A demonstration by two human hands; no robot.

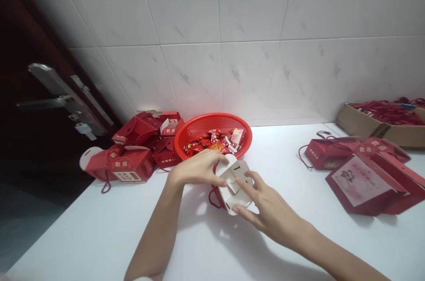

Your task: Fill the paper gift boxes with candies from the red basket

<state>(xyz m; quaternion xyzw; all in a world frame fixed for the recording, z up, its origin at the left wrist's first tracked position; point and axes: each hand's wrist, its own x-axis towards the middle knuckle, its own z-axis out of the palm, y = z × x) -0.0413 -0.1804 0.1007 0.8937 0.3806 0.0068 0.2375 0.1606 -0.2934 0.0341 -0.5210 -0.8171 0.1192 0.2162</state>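
A small red box with white inner flaps (pixel 240 201) stands on the white table between my hands, its flaps partly folded and a red cord loop at its left side. My left hand (pixel 199 168) touches the flaps from the left, thumb and fingers apart. On the right, my right hand (pixel 260 203) has its fingers spread over the flaps, touching the middle and the near edge. Directly behind the box is a red plastic basket (pixel 212 118) holding red-wrapped packets (pixel 215 142).
Several red boxes (pixel 133 163) lie at the left on the white table (pixel 133 228). More red boxes (pixel 368 183) stand at the right. A cardboard box (pixel 361 123) of dark red items is at the back right. Behind is a tiled wall; a door (pixel 29 28) is at the left.
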